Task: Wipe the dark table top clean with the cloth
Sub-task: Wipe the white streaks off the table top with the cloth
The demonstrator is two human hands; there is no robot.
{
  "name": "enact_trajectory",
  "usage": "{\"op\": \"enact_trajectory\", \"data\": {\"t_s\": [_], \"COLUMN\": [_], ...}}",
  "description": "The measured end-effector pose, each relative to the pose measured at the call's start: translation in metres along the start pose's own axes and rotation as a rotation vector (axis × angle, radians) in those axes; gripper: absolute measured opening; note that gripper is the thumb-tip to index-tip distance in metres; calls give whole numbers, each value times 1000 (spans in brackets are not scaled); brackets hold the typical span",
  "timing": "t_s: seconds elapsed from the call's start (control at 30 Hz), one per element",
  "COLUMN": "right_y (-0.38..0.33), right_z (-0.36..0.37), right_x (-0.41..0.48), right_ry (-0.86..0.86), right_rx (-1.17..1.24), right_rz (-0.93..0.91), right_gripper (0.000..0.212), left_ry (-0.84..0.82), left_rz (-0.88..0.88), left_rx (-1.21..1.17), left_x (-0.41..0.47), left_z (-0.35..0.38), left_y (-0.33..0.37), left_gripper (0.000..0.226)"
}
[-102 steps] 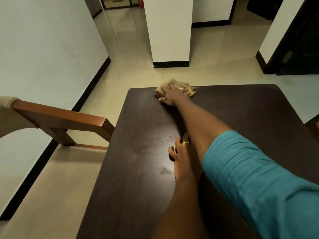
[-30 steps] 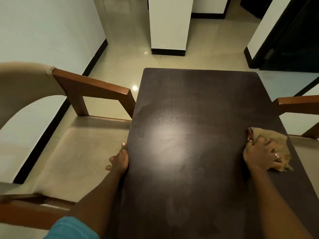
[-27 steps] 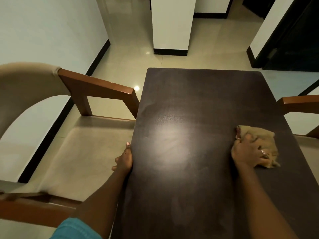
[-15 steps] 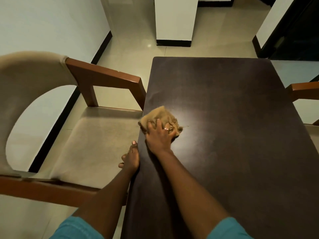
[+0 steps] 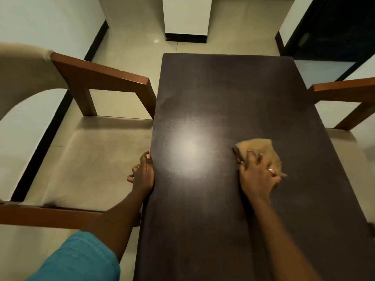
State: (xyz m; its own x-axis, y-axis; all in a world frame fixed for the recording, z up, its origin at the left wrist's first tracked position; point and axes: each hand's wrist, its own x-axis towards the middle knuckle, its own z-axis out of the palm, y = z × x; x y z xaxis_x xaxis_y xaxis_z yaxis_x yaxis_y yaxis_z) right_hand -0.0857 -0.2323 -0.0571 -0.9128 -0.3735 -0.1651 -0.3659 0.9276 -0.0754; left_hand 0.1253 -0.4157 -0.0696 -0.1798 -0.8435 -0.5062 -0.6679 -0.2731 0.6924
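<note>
One dark table (image 5: pixel 223 94), one tan cloth (image 5: pixel 258 147), two hands (image 5: pixel 142 175) (image 5: pixel 257 176) and two wooden armchairs (image 5: pixel 97 80) (image 5: pixel 345 90).

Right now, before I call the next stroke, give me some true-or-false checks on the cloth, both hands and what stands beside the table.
1. The right hand presses on the cloth. True.
2. The cloth lies at the far left corner of the table top. False: it lies right of the middle, about halfway along the top.
3. The left hand is lifted clear of the table. False: it holds the table top's left edge, thumb on top.
4. A chair with wooden arms stands at the table's left side. True.
</note>
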Motion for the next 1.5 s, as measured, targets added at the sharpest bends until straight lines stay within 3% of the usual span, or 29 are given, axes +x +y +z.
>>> {"op": "enact_trajectory", "data": {"t_s": [0.1, 0.23, 0.37, 0.47, 0.53, 0.6, 0.7, 0.8, 0.9, 1.0, 1.1, 1.3, 1.5], "right_y": [22, -14, -66, -116, -142, -150, -138, -105, -63, -8, 48, 175, 226], "right_z": [-2, 7, 12, 16, 22, 28, 36, 35, 31, 20, -2, -29, -22], "right_x": [-2, -14, -46, -85, -115, -143, -165, -167, -154, -130, -103, -78, -110], "right_ry": [58, 31, -43, -122, -194, -162, -199, -221, -218, -223, -116, -87, -81], "right_rx": [9, 118, 85, 74, 40, -22, -87, -128, -127, -87, -49, 31, 69], "right_rz": [160, 229, -9, -248, -465, -607, -674, -697, -621, -420, -241, 149, 239], "right_gripper": [50, 46, 49, 51, 48, 45, 55, 58, 46, 49, 48, 50, 50], "left_ry": [-3, -101, -214, -271, -223, -118, -8, 3, 79, 181, 219, 209, 217], "left_rz": [-26, -76, -210, -208, -223, -208, -154, -101, -108, -133, -55, -64, -142], "left_rx": [-20, -152, -407, -573, -637, -641, -645, -493, -269, -77, 24, 176, 201], "left_x": [0, 15, 17, -32, -38, -38, -37, -40, -54, -76, -96, -138, -187], "left_z": [-1, 7, 2, -13, -13, -14, -16, -14, -10, -6, -3, 4, 7], "left_y": [0, -31, -71, -50, -54, -58, -64, -71, -76, -73, -75, -109, -130], "left_gripper": [51, 59, 72, 62, 61, 61, 62, 58, 59, 51, 45, 47, 53]}}
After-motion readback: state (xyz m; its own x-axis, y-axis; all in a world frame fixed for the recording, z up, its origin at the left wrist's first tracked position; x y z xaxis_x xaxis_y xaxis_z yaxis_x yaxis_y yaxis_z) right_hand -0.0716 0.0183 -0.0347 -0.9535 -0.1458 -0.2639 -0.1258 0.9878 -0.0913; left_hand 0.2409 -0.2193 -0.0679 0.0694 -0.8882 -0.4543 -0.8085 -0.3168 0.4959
